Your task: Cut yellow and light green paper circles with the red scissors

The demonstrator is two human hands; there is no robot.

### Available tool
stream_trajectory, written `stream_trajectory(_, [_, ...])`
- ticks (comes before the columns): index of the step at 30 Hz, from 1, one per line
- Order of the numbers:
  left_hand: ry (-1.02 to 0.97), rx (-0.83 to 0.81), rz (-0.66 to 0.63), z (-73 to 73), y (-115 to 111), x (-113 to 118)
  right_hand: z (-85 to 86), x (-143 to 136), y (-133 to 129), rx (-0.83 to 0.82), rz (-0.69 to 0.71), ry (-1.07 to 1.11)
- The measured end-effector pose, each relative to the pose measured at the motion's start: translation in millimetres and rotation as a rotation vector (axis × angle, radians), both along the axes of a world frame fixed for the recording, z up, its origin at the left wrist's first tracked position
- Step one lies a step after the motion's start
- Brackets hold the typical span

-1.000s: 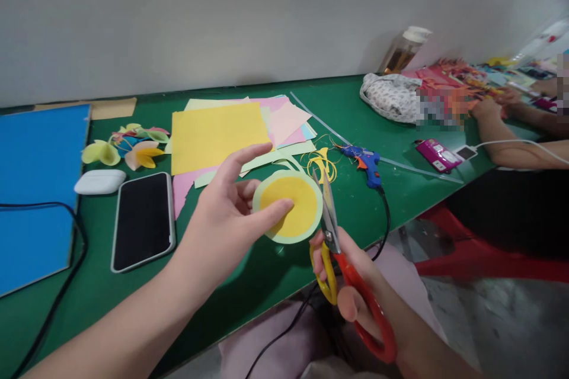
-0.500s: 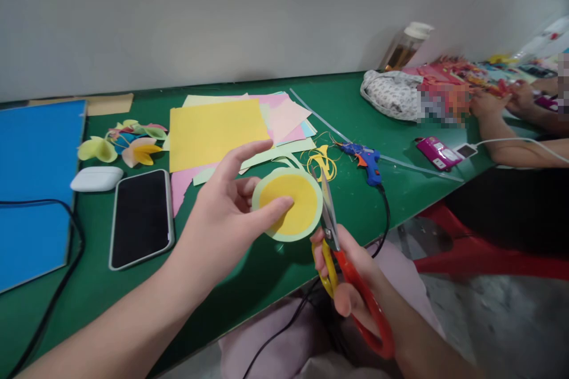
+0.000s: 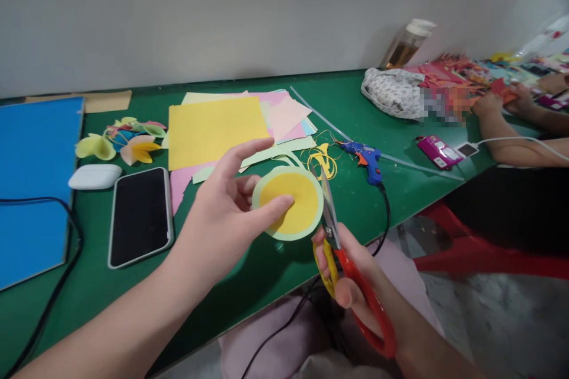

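Between thumb and fingers, my left hand [image 3: 240, 201] pinches a stack of paper circles, a yellow circle [image 3: 275, 213] lying over a slightly larger pale green circle [image 3: 316, 219]. The thumb presses on the yellow face; the index finger sticks out above. My right hand [image 3: 355, 272] is closed around scissors [image 3: 329, 231] with one red and one yellow handle. Their blades point up and stand slightly apart, right beside the circles' right edge. Behind them lie yellow paper scraps [image 3: 323, 161] and a blue glue gun [image 3: 365, 160] on the green table [image 3: 222, 314].
A stack of coloured paper [image 3: 213, 133] lies behind my left hand. Leftward are a phone [image 3: 140, 216], a white earbud case [image 3: 95, 177], paper flowers [image 3: 127, 142] and a blue board [image 3: 35, 189]. Rightward are a purple device [image 3: 438, 152], a cloth pouch [image 3: 391, 93], a bottle [image 3: 409, 44] and a co-worker's hands [image 3: 489, 105].
My hands, the circles and the scissors hold nearly the same pose. The view has shifted slightly. At the right, the co-worker's hands have moved a little, with an orange piece now showing between them.
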State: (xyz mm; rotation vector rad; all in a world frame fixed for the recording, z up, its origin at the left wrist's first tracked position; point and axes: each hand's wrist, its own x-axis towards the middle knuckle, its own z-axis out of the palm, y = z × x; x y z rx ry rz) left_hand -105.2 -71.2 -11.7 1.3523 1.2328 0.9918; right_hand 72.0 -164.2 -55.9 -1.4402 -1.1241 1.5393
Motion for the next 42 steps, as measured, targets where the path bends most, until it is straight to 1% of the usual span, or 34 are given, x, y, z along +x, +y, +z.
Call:
stream_trajectory(4, [-0.005,0.002,-0.009,-0.7,0.3,-0.4,3.7,0.2,-0.5,-0.071,-0.038,0.1])
stream_trajectory(7, [-0.014,-0.006,-0.013,-0.8,0.5,-0.2,4.9,1.1,-1.9,-0.081,-0.048,0.093])
stream_trajectory(9, [-0.024,-0.012,-0.016,-0.9,0.8,-0.1,1.5,2.7,-2.1,-0.066,-0.053,0.067])
stream_trajectory(13, [-0.043,-0.018,-0.019,-1.4,1.7,-1.0,-13.6,7.9,0.7,-0.021,-0.017,0.066])
stream_trajectory(15, [-0.039,-0.026,-0.028,-1.7,2.2,-2.1,-15.1,9.3,1.3,-0.02,0.004,0.053])
stream_trajectory(17, [-0.039,-0.032,-0.04,-2.2,2.9,-3.3,-5.6,8.4,-0.9,-0.03,-0.003,0.005])
stream_trajectory(21, [-0.052,-0.035,-0.071,-3.7,4.6,-5.0,33.8,2.0,-11.4,0.009,-0.098,-0.127])
stream_trajectory(22, [-0.052,-0.038,-0.079,-4.0,5.1,-5.3,41.9,0.7,-13.6,0.042,-0.096,-0.126])
stream_trajectory(24, [-0.054,-0.04,-0.093,-4.2,5.9,-5.5,51.1,-0.6,-16.1,0.034,-0.097,-0.122])
stream_trajectory(26, [-0.053,-0.04,-0.096,-4.1,6.3,-5.7,51.7,0.0,-16.7,0.029,-0.098,-0.127])
stream_trajectory(32, [-0.048,-0.042,-0.11,-5.3,6.6,-7.3,42.6,5.0,-18.9,0.036,-0.092,-0.137])
stream_trajectory(39, [-0.037,-0.035,-0.115,-4.9,7.7,-7.6,43.1,7.7,-18.9,0.07,-0.027,-0.209])
stream_trajectory(42, [-0.003,-0.043,-0.142,-4.4,8.7,-8.6,45.2,9.0,-20.0,0.108,0.008,-0.24])
